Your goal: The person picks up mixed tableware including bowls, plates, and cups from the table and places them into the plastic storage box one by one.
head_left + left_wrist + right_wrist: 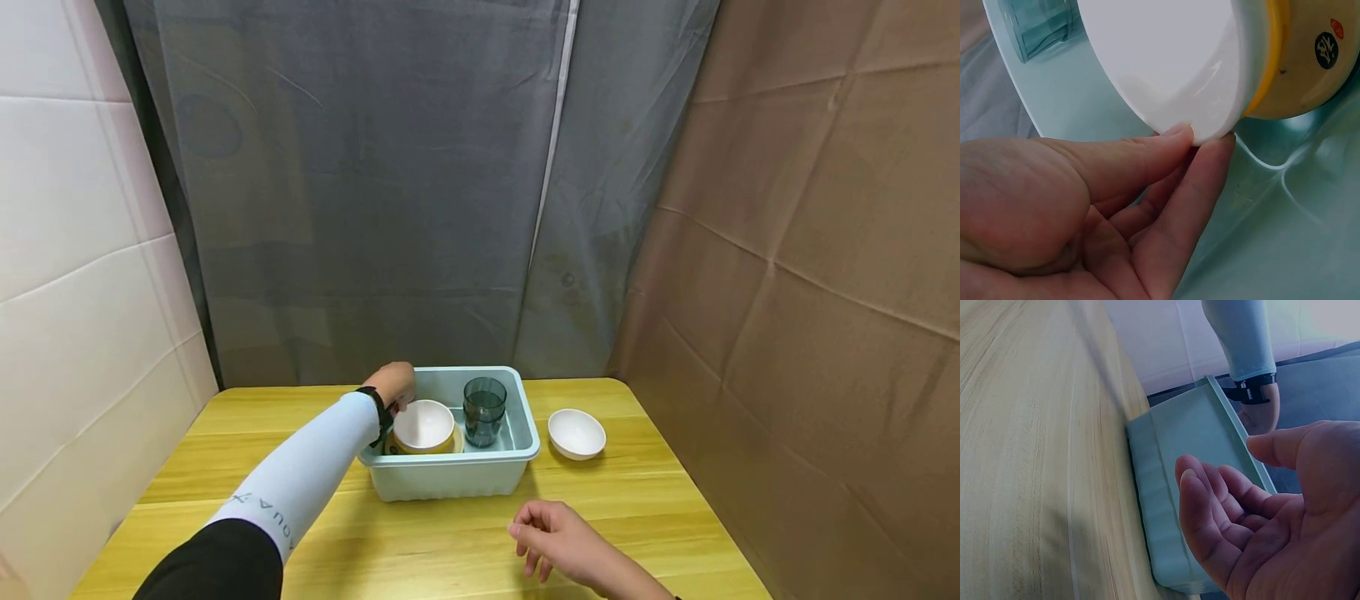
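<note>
Inside the light blue-green plastic basin (450, 479), my left hand (393, 383) pinches the rim of a white bowl (423, 423) between thumb and fingers. In the left wrist view the thumb lies on the inner side of the white bowl (1166, 62). That bowl sits in or on a yellow-rimmed bowl (1310, 69) with a dark round mark on its side. My right hand (562, 542) hovers over the table in front of the basin, fingers loosely curled, holding nothing. In the right wrist view its palm (1272, 537) faces the camera.
Two stacked dark, see-through glasses (483, 411) stand in the basin's right part. Another white bowl (577, 434) sits on the wooden table (645, 500) to the right of the basin. Grey curtain (360, 208) hangs behind, with a brown sheet (810, 275) along the right.
</note>
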Available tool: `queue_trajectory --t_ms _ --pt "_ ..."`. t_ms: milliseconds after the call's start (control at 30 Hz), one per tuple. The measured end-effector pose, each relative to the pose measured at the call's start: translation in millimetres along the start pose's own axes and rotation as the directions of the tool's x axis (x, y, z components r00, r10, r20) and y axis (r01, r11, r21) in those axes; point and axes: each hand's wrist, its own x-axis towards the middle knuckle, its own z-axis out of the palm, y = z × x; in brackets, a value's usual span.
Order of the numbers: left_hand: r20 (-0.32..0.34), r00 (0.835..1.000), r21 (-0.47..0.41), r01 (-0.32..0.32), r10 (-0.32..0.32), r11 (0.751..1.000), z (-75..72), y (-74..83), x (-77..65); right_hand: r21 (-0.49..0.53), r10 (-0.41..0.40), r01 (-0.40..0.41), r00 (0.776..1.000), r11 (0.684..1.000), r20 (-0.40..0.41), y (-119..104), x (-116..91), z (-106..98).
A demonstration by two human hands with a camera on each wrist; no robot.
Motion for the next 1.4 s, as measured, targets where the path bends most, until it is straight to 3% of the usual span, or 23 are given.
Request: queue_trajectory --t_ms 267,433,567,667,733,833,900,1067,1133,1200,1400 --pt "-0.07 0.997 -0.038 -0.015 0.012 0.999 0.6 -1.0 -22.8 0.001 -0.011 0.011 1.0 1.0 0.002 0 2 -1" --pt "-0.031 0.999 -0.011 0.027 -0.028 1.0 -2.3 3.2 -32.2 -0.002 -0.009 0.009 1.0 1.0 0.009 -1 3 -2" --pt "-0.003 0.998 -0.069 0.055 -0.055 0.996 -7.7 2.9 -40.2 -0.013 -0.004 0.004 1.0 1.0 0.012 -1 4 -3" --pt "-0.015 1.0 -0.111 -0.014 0.013 0.994 -13.2 -3.1 -44.6 -0.028 -0.001 0.002 1.0 1.0 0.005 -1 5 -5" --pt "-0.044 0.994 -0.082 -0.103 0.099 0.991 -17.6 -7.5 -47.6 -0.034 0.001 -0.001 1.0 0.999 0.001 -1 5 -6" --pt "-0.131 0.966 -0.104 -0.239 0.225 0.966 -23.7 -16.4 -58.0 -0.038 -0.001 0.001 1.0 0.999 0.001 -3 6 -8" --pt "-0.199 0.937 -0.125 -0.315 0.287 0.941 -27.0 -22.0 -71.6 -0.039 -0.01 0.01 1.0 0.999 0.001 -4 8 -10" --pt "-0.379 0.841 -0.229 -0.489 0.386 0.842 -20.1 -41.9 -116.5 -0.04 -0.03 0.029 1.0 0.999 -0.007 -4 9 -15" --pt "-0.422 0.815 -0.275 -0.532 0.397 0.801 -10.8 -51.5 -134.0 -0.039 -0.029 0.028 1.0 0.999 -0.009 -3 10 -17" --pt "-0.442 0.802 -0.328 -0.562 0.402 0.759 0.9 -61.3 -149.5 -0.039 -0.031 0.03 0.999 0.999 -0.011 -2 11 -19" --pt "-0.466 0.779 -0.42 -0.612 0.42 0.67 35.6 -85.6 -183.4 -0.039 -0.039 0.038 0.999 0.999 -0.032 4 16 -24"
